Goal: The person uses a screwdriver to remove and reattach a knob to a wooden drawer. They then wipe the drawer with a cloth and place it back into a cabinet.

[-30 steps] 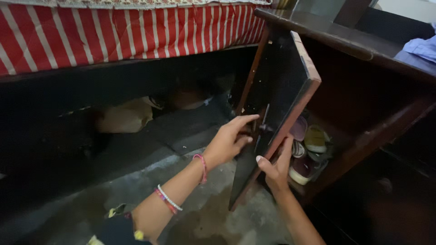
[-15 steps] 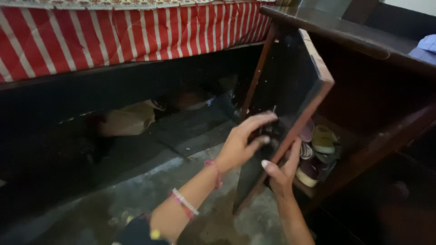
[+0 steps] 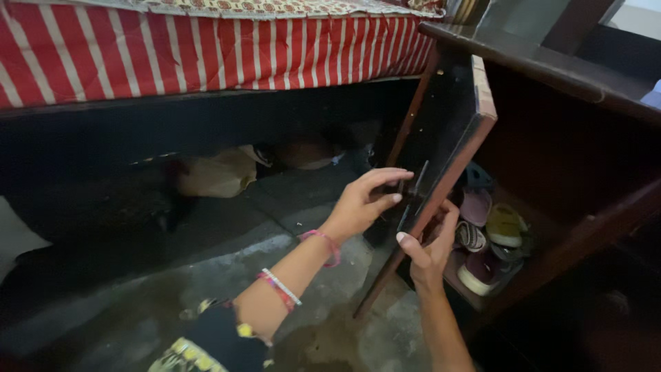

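A dark wooden cabinet door [image 3: 447,131] stands open, edge toward me. My left hand [image 3: 365,201] rests on the door's outer face, fingers curled at a small metal latch [image 3: 412,196]. My right hand [image 3: 430,249] grips the door's lower edge from the inner side, thumb and fingers around it. Pink and beaded bracelets [image 3: 313,251] circle my left wrist. Inside the cabinet, on the low shelf just behind my right hand, lie several shoes [image 3: 492,241].
A bed with a red and white striped cover [image 3: 206,48] runs along the top; bags [image 3: 213,173] sit in the dark space under it. The cabinet's top board [image 3: 551,65] and frame [image 3: 592,227] are at right. Grey concrete floor [image 3: 220,275] lies below.
The door has swung slightly and both hands have shifted with it; my left fingers have closed further onto the latch area. The camera has moved a little closer.
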